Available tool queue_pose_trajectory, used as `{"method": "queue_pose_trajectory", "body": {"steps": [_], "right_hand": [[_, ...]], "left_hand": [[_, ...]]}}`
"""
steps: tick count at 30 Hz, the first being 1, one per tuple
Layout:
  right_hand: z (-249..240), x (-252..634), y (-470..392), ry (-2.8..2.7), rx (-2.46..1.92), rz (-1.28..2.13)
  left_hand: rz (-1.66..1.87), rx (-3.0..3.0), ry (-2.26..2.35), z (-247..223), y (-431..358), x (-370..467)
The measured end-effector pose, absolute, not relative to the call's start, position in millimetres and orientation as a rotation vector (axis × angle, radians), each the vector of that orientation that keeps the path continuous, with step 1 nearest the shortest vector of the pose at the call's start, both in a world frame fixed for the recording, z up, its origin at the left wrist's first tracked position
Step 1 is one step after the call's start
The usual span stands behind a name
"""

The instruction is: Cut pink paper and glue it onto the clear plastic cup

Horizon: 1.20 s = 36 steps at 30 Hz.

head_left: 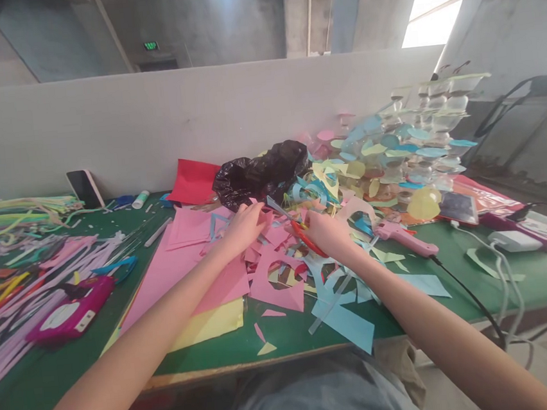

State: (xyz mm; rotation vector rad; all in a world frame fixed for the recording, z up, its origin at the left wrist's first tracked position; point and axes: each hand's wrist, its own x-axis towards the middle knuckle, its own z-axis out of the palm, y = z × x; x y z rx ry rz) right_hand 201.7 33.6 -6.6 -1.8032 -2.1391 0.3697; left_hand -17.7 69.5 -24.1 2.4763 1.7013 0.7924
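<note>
My right hand (327, 233) is closed on a pair of scissors (308, 238) with red handles. The scissors' blades point up and to the left, toward my other hand. My left hand (244, 229) pinches a piece of pink paper (266, 220) close to the blade tips; its fingertips are partly hidden. Below both hands lies a heap of cut scraps, among them a pink sheet (262, 293) with a round hole. Pink sheets (178, 272) lie stacked under my left forearm, over a yellow sheet (212, 324). Blue paper (348, 327) rests near the table edge.
Behind the scraps sits a black plastic bag (260, 171) beside red paper (194, 180). A pink glue gun (407, 237) with a cord lies right. Clear cups with paper discs (433, 131) are stacked at back right. Left are a phone (85, 188), pipe cleaners (26, 206) and a magenta power strip (73, 311).
</note>
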Motion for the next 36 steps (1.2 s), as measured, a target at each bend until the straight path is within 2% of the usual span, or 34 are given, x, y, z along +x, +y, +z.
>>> {"method": "queue_pose_trajectory", "body": {"steps": [7, 11, 17, 24, 29, 36], "right_hand": [[-6, 202, 33, -2.158, -1.771, 0.36], [-13, 202, 35, -2.195, -1.75, 0.324], [-18, 209, 37, -2.363, -1.456, 0.295], [-6, 205, 30, -2.236, -0.936, 0.192], [-5, 202, 26, -2.295, -0.833, 0.122], [-2, 197, 23, -2.064, -0.926, 0.373]], "left_hand": [[0.836, 2.417, 1.691, -16, 54, -18], [1.023, 2.251, 1.7, -4, 32, -21], [1.275, 1.908, 1.477, -3, 23, -15], [1.244, 1.653, 1.325, -5, 18, 6], [1.241, 1.604, 1.3, -4, 9, 18], [1.299, 1.654, 1.244, -14, 15, 10]]}}
